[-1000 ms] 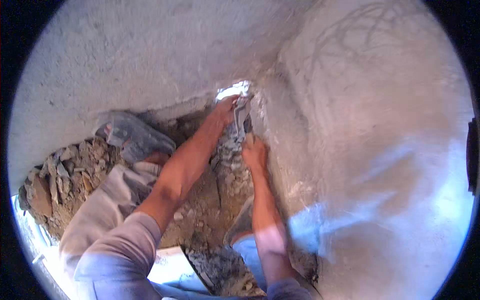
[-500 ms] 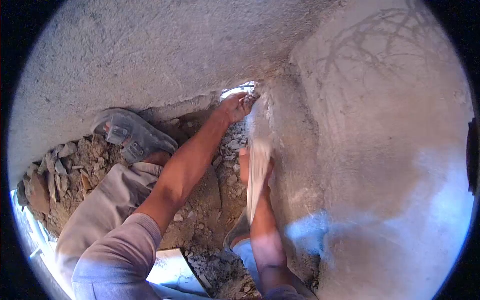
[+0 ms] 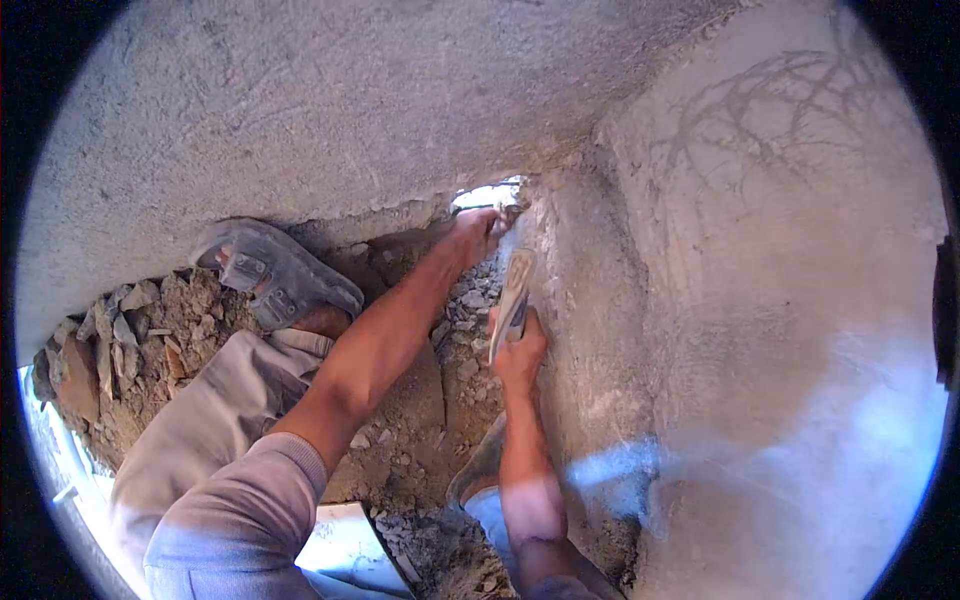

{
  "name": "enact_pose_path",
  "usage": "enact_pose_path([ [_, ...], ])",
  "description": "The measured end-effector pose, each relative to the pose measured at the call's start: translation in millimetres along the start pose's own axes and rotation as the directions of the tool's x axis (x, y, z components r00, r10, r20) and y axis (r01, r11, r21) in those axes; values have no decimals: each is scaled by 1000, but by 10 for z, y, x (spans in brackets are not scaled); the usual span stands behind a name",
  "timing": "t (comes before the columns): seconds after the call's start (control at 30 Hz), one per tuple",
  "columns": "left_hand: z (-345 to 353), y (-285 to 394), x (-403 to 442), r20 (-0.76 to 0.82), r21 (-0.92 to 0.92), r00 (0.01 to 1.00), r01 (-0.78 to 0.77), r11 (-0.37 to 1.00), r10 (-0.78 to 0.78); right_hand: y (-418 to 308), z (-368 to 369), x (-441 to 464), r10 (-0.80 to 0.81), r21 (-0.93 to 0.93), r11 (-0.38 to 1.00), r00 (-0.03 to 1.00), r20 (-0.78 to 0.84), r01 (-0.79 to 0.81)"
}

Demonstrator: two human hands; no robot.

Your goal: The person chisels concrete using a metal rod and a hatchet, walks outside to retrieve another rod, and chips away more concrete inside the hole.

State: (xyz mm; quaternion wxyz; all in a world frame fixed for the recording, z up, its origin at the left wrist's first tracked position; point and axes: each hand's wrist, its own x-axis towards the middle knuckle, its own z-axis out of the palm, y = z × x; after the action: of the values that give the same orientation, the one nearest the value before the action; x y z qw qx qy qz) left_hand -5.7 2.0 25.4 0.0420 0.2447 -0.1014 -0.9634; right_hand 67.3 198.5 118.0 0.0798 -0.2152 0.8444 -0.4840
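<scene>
My left hand (image 3: 478, 232) reaches to the lower edge of a small bright hole (image 3: 487, 195) at the base of the wall. Its fingers are curled; what they hold, if anything, is hidden. Just below and to the right, my right hand (image 3: 520, 352) is closed around a pale, long, flat tool (image 3: 515, 285) with a rounded upper end. The tool stands tilted along the corner, apart from the left hand; its exact kind is unclear. Broken rubble (image 3: 475, 295) lies beneath the hands.
A rough wall (image 3: 300, 110) stands ahead, and a smoother one (image 3: 760, 300) rises on the right. My sandalled foot (image 3: 280, 280) rests at the left beside piled stones and soil (image 3: 160, 340). A white panel (image 3: 350, 540) lies low, near my sleeve.
The tool in my right hand has tipped and its blur is gone, with its lower end now higher. My left hand stays by the hole. The view has shifted slightly.
</scene>
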Motion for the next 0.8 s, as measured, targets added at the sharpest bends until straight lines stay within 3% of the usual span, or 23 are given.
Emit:
enact_pose_path([
  [0.03,7,-16,-70,-53,306,996,-50,951,69,-53,-105,-60,25,-71,997,998,55,-21],
  [0.07,-4,-70,-137,-90,583,986,-63,810,142,-107,-102,-134,32,-74,997,998,55,-28],
  [0.13,-38,-152,-149,-122,474,981,-74,878,149,-178,-23,-276,62,167,985,989,-136,-39],
  [0.17,-71,-126,-154,-26,717,970,-151,681,242,36,-55,-354,240,70,967,966,98,-247],
  [0.23,225,-51,-341,-98,826,933,-118,551,346,5,-27,-403,191,88,977,981,31,-193],
  [0.27,198,-49,-282,-92,829,935,-120,547,344,-10,-16,-400,137,106,986,990,-43,-132],
  [0.33,94,-22,-189,-25,820,973,-112,561,231,246,9,-422,156,32,987,987,33,-157],
  [0.37,74,-25,-184,-28,821,973,-107,561,228,334,22,-438,95,-9,995,994,58,-95],
  [0.4,164,-5,-272,-88,749,978,-58,660,187,388,25,-464,39,-49,998,995,87,-35],
  [0.43,185,-19,-311,-145,664,980,-5,748,135,111,-15,-392,-94,52,994,995,34,92],
  [0.47,138,-40,-272,-149,666,981,5,746,127,126,17,-393,-84,52,995,996,31,83],
  [0.53,70,-3,-206,-84,493,991,-49,868,104,95,66,-357,-151,93,985,987,54,146],
  [0.57,35,25,-196,-78,456,997,19,890,19,69,51,-314,-21,42,999,986,166,15],
  [0.6,22,54,-167,-77,458,997,17,889,20,245,173,-238,-23,43,999,986,164,16],
  [0.67,-17,24,-100,-84,400,996,70,914,-39,752,432,-148,330,-117,943,922,204,-312],
  [0.73,-7,99,-51,-106,432,990,128,893,-91,626,425,-119,259,-191,953,958,124,-233],
  [0.8,-107,65,11,-11,368,996,85,926,-87,395,288,-307,144,-106,986,981,130,-131],
])
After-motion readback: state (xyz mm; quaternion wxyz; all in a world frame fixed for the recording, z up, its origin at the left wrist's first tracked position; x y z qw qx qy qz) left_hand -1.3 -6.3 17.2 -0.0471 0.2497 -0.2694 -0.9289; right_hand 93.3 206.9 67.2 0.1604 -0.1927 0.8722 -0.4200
